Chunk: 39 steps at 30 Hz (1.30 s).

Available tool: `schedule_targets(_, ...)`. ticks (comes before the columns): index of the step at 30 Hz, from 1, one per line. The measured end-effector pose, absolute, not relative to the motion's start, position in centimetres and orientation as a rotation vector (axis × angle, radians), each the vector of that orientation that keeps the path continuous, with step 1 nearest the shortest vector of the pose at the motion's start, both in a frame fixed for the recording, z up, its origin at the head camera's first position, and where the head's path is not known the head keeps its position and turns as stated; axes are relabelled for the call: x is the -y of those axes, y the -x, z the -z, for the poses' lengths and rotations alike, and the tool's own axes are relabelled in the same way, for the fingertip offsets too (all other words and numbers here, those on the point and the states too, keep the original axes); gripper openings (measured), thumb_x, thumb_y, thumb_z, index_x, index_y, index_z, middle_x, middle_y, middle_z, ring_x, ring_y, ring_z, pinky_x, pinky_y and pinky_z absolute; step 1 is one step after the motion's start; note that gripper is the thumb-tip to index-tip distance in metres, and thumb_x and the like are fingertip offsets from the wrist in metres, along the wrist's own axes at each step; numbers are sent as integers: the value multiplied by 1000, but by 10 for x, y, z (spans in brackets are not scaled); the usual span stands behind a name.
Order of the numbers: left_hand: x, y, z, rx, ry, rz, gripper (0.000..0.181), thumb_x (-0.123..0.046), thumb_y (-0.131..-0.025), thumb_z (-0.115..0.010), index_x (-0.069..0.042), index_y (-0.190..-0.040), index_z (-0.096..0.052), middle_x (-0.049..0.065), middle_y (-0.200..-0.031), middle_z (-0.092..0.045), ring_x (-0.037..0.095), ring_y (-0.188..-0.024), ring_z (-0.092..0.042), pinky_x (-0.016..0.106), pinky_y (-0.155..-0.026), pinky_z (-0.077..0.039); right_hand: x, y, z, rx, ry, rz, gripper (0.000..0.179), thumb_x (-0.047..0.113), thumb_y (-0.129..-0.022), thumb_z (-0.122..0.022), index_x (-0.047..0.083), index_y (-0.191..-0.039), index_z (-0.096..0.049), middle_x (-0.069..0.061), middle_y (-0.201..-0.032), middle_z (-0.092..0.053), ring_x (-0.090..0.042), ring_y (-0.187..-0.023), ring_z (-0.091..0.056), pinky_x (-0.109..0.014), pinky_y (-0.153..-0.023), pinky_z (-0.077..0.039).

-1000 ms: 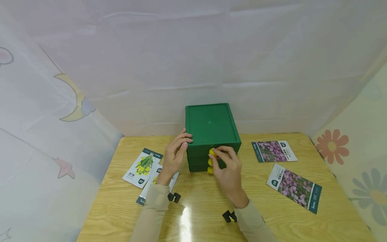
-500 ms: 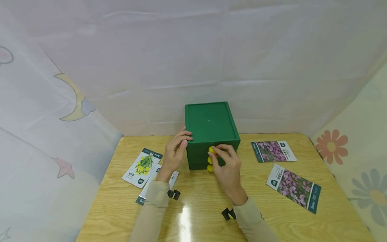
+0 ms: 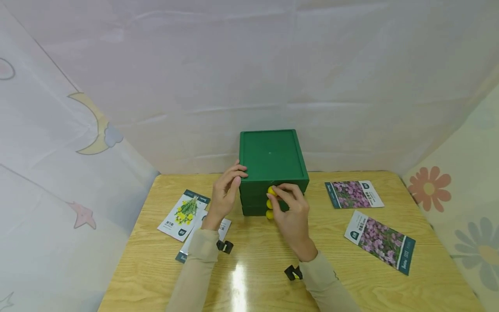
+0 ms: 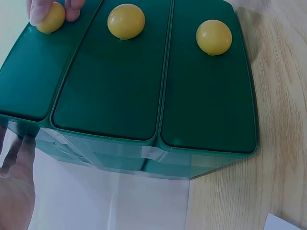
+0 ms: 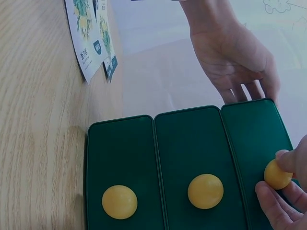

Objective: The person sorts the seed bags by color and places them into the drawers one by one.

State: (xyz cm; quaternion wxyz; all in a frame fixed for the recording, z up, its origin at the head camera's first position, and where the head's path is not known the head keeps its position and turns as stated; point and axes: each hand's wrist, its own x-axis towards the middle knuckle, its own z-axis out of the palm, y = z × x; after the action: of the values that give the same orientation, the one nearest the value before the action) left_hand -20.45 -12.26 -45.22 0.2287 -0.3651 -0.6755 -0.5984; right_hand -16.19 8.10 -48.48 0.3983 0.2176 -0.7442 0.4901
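Note:
A green three-drawer box [image 3: 273, 154] stands on the table near the back wall. Each drawer front has a round yellow knob; the middle knob [image 4: 126, 21] and bottom knob [image 4: 214, 37] are untouched. Between thumb and fingers, my right hand [image 3: 292, 216] pinches the top drawer's knob [image 5: 276, 175]. All three drawers look closed in the wrist views. My left hand [image 3: 225, 195] rests against the box's left side, its fingertips on the top edge near the front corner. From the right wrist view, the left hand's fingertips pass out of sight behind the box.
To the left lie two overlapping packets with yellow flowers, an upper packet [image 3: 187, 214] and another [image 3: 224, 229] partly behind the left forearm. Two purple-flower packets, a back one [image 3: 352, 195] and a front one [image 3: 383, 242], lie right on the wooden table [image 3: 257, 277]. Printed cloth [image 3: 269, 65] hangs behind.
The box has shifted slightly back, toward the cloth, and both hands have moved along with it. The right hand keeps its pinch on the top knob; the packets stay put.

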Motion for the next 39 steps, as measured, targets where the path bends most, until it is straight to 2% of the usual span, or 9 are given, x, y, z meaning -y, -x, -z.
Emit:
schedule_targets(15, 122, 201, 450, 1855, 989, 1657, 28, 21, -93, -42, 16, -113, -60, 36, -127, -51, 54, -130, -35, 46, -109, -34, -81, 157, 483, 1930, -530, -1279, 30, 1, -79, -79, -1, -108, -73, -12, -108, -60, -21, -83, -66, -35, -70, -57)
schedule_targets(22, 124, 196, 449, 1932, 961, 1642, 28, 16, -95, -45, 14, -119, -59, 32, -133, -49, 48, -132, -37, 41, -105, -41, -83, 153, 485, 1979, -497, -1267, 34, 5, -80, -80, 2, -112, -71, -10, -112, -60, -22, -89, -63, -24, -77, -54)
schedule_targets(30, 124, 194, 449, 1957, 943, 1652, 27, 14, -96, -46, 12, -118, -60, 31, -133, -49, 46, -132, -39, 40, -103, -44, -82, 148, 498, 1945, -397, -1289, 39, 8, -76, -84, 4, -112, -68, -12, -107, -62, -26, -90, -63, -40, -68, -56)
schedule_targets(34, 124, 194, 449, 1955, 938, 1653, 27, 14, -96, -46, 12, -118, -60, 30, -133, -50, 46, -131, -40, 39, -103, -44, -81, 148, 508, 1942, -362, -1296, 39, 6, -75, -84, 2, -110, -68, -14, -104, -63, -29, -88, -62, -42, -65, -56)
schedule_targets(39, 123, 195, 450, 1952, 921, 1657, 27, 14, -96, -45, 11, -118, -61, 30, -133, -50, 46, -131, -39, 39, -103, -43, -79, 147, 523, 1978, -323, -1310, 36, 6, -74, -84, -1, -105, -68, -11, -104, -62, -28, -86, -63, -44, -63, -56)
